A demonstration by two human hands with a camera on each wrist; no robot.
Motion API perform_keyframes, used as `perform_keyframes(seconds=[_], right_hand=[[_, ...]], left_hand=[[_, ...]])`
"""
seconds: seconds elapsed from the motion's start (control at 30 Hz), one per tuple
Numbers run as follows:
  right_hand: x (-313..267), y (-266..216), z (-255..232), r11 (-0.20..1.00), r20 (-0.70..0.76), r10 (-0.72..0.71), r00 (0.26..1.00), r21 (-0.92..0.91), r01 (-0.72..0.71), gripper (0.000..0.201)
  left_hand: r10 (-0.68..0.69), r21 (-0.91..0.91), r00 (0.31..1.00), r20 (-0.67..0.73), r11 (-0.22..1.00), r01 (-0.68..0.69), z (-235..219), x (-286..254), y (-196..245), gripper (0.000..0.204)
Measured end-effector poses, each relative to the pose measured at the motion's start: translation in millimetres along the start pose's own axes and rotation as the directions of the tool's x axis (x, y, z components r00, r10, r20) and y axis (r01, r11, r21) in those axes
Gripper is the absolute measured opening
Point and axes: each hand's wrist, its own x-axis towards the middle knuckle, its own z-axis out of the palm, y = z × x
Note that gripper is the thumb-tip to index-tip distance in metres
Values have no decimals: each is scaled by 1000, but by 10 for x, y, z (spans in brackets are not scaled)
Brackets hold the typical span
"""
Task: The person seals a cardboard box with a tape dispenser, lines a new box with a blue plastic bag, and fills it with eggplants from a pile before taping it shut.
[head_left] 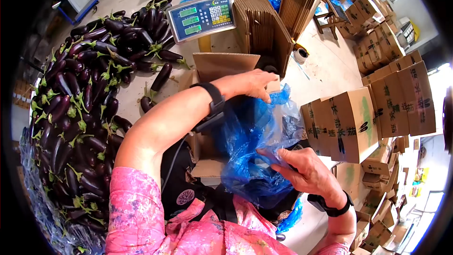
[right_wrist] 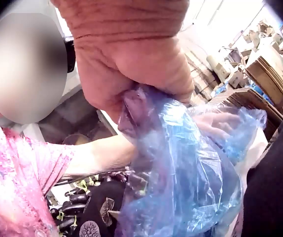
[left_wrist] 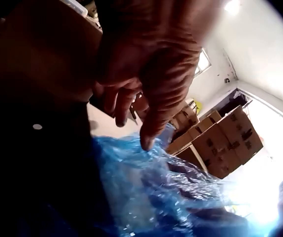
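Observation:
A blue see-through plastic bag (head_left: 252, 137) spreads crumpled over an open cardboard box (head_left: 206, 168) in front of me. My right hand (head_left: 306, 171) pinches the bag's near right edge between thumb and fingers; in the right wrist view the film (right_wrist: 181, 148) hangs from this grip. Reaching across the box, my left hand (head_left: 255, 85) is at the bag's far rim, its thumb (left_wrist: 151, 131) down against the film. The fingers of that hand (left_wrist: 121, 106) hang apart from the thumb. The box's far flap (head_left: 226, 66) stands upright; the bag hides much of the inside.
A large heap of eggplants (head_left: 89, 104) lies on the left. Behind the box stand a scale display (head_left: 201, 17) and stacked flat cartons (head_left: 264, 23). Printed cartons (head_left: 344, 123) stand close on the right, with more boxes (head_left: 384, 208) behind. A tape roll (head_left: 300, 55) lies beyond.

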Motion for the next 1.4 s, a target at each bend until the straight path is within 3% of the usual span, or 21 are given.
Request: perform_keyframes(seconds=[0.1,0.2,0.23,0.27,0.4,0.47,0.53,0.63,0.73,0.77,0.8,0.87,0.97,1.07,1.1,1.2,1.23,1.33,1.4], right_hand=[[-116,49,92,999,-29,-5,1000,32,6,38],[-158,124,218,1000,-18,3,1000,-1,-3,40],[-154,115,243,1000,-14,11,1000,-17,-11,41],[-165,119,254,999,-9,19,1000,-34,-19,41],[-374,259,206,996,-149,86,985,46,-80,40],[-464,332,46,950,-161,302,940,133,-283,33],[-478,473,-108,872,-265,460,848,316,-374,26],[-371,918,-189,813,-529,531,662,537,-223,29],[-141,1027,-266,807,-546,521,656,565,-170,30],[-37,1124,-267,791,-532,523,665,593,-148,29],[73,1233,-269,775,-519,525,674,619,-128,29],[261,1273,-336,749,-507,547,667,652,-119,27],[558,1236,-449,733,-521,581,626,669,-125,24],[743,950,-433,760,-572,477,667,650,13,24],[819,960,-368,813,-661,414,626,578,71,22],[828,783,-362,909,-624,314,716,414,-39,22],[868,777,-372,909,-621,321,715,414,-48,24],[1038,766,-475,910,-620,335,709,408,-73,29],[1177,754,-529,902,-665,337,667,431,-27,33]], left_hand=[[-47,-190,986,-162,982,15,237,11,45,73],[-98,-114,969,-226,991,73,329,115,245,71],[-164,-84,964,-209,985,150,356,140,309,66],[-198,-16,936,-292,979,203,482,136,305,54],[-97,-3,920,-380,995,104,543,-11,11,27],[-292,-375,907,-304,912,167,150,-385,31,20],[-484,-818,848,-214,563,116,-137,-848,-8,20],[-533,-908,811,-243,419,3,-520,-1466,-280,22],[-573,-927,771,-278,369,-60,-690,-2091,-590,21],[-621,-933,723,-304,347,-94,-660,-2234,-621,21],[-561,-936,759,-331,300,-186,-602,-2415,-825,19],[-647,-910,647,-404,354,-214,-450,-2652,-991,19],[-730,-917,558,-394,267,-297,-193,-2941,-1169,19],[-729,-883,552,-405,155,-443,19,-3133,-1443,21],[-742,-869,535,-404,129,-478,54,-3172,-1505,19],[-753,-825,482,-448,140,-548,144,-3183,-1724,19],[-792,-815,420,-443,161,-556,144,-3132,-1705,20],[-775,-780,396,-492,190,-596,104,-3052,-1869,20],[-707,-763,473,-525,145,-630,-5,-3081,-1940,20]])
